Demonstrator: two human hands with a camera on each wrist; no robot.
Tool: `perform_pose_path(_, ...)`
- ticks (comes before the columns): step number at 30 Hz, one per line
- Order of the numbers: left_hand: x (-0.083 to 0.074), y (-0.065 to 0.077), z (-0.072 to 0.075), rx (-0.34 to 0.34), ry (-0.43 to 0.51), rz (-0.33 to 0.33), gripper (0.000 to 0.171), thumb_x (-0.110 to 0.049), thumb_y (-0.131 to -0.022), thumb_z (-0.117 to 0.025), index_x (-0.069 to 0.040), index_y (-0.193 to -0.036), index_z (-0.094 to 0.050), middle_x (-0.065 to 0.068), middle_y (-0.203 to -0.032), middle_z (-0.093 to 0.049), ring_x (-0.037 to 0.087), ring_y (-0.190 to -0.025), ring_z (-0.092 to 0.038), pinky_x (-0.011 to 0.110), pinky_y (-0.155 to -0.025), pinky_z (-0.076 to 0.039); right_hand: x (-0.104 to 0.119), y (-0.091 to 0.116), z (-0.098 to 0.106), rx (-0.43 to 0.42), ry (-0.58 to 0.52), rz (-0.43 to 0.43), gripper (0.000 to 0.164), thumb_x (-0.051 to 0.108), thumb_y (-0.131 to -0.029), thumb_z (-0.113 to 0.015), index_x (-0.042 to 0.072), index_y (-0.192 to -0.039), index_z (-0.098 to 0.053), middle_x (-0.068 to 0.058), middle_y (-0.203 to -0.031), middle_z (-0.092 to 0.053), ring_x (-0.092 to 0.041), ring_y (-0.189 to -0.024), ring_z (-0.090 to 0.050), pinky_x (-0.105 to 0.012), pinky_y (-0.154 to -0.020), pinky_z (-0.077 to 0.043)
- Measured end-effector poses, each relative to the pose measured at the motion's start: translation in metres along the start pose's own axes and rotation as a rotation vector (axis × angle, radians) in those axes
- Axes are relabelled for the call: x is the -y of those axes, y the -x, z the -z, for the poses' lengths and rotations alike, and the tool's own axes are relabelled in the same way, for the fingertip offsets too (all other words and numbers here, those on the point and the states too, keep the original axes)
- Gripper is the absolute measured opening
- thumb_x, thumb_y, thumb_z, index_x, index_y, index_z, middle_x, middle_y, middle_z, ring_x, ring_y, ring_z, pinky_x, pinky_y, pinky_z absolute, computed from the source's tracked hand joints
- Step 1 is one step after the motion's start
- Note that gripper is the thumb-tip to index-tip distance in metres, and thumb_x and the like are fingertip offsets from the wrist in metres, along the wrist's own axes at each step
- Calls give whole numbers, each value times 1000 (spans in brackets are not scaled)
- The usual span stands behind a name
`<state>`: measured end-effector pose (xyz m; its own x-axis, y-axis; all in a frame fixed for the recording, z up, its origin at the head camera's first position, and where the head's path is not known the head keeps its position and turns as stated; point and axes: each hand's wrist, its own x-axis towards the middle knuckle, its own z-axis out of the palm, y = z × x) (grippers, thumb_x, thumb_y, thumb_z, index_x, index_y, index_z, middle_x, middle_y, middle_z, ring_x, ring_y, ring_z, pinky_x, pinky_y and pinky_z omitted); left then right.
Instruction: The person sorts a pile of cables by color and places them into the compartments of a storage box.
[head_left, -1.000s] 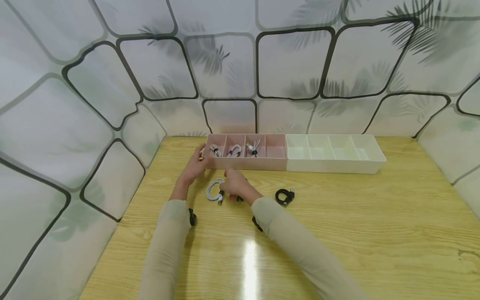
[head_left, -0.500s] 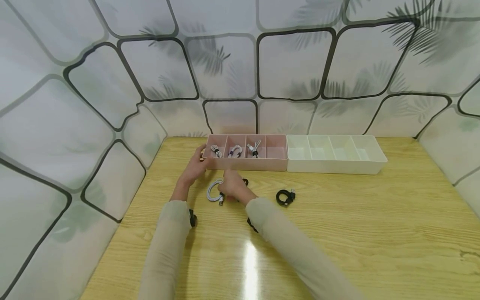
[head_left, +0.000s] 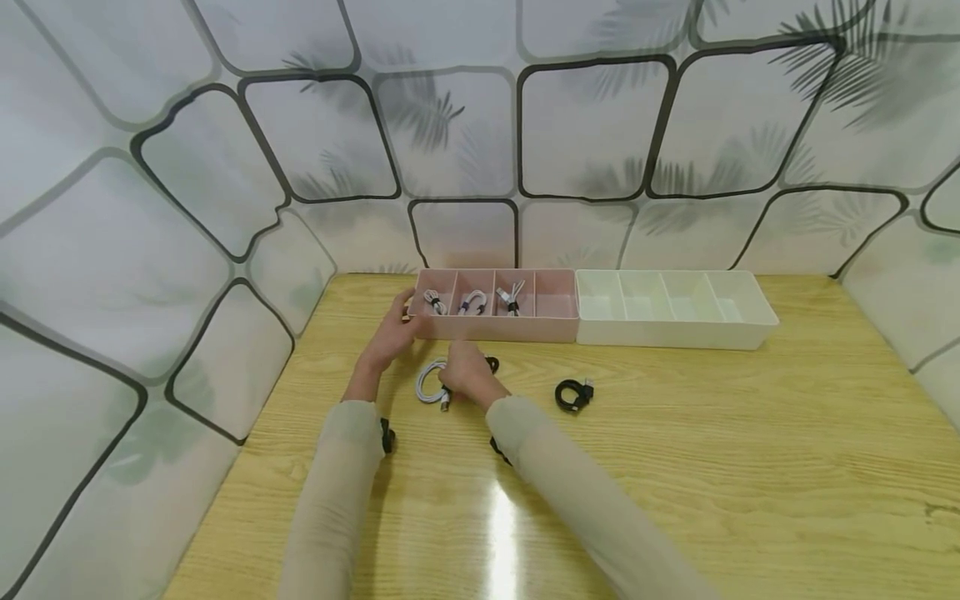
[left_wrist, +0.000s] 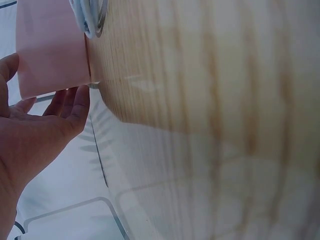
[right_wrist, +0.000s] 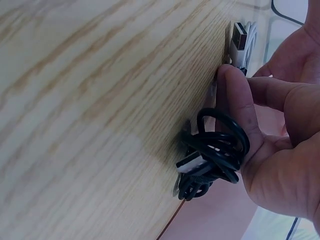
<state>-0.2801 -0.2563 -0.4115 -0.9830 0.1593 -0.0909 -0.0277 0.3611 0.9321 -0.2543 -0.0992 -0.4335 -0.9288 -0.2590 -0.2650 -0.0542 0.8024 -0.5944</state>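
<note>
In the head view my left hand (head_left: 392, 335) holds the left end of a pink compartment box (head_left: 495, 329), its fingers bent around that end. Up close in the left wrist view, the fingertips (left_wrist: 77, 102) rest against the box's end wall. My right hand (head_left: 470, 371) reaches down to the table. Its thumb and index finger pinch a coiled white USB cable (right_wrist: 239, 42) near its black tie. A bundled black cable (right_wrist: 212, 150) lies beside the right palm, mostly covered by that hand in the head view.
Three of the pink box's compartments hold tied white cables (head_left: 472, 302); its right one is bare. A white four-part box (head_left: 675, 333) adjoins it. Another black coiled cable (head_left: 574, 395) lies right of the hands. A patterned backdrop (head_left: 585, 125) rises behind the wooden table (head_left: 750, 467).
My right hand has shifted slightly left, closer to the white cable, uncovering part of the black cable at its right. My left hand stays on the pink box.
</note>
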Motion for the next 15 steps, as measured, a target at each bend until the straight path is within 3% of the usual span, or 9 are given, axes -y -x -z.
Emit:
perform_pose_path(7,-1,1,-1,1,-11,6,67,-17,-104,-46,-1,-158,-10,37,-152,-26,48,-136,-36,46,-96,-40,2,1,-3,9,-15,-14,24,4,-91,-60,9,-70,-51,-3,-54,-53,-13,-36,-50,-23,-36,-39)
perform_pose_path(15,35,-22,0,-60,-31,-26,65,-16,-105,-46,-9,-160,-13,33,-149,-33,46,-133,-41,44,-92,-41,6,4,-1,3,-1,34,43,10,-94,-58,13,-55,-42,1,-46,-44,-11,-34,-45,-23,-35,-36)
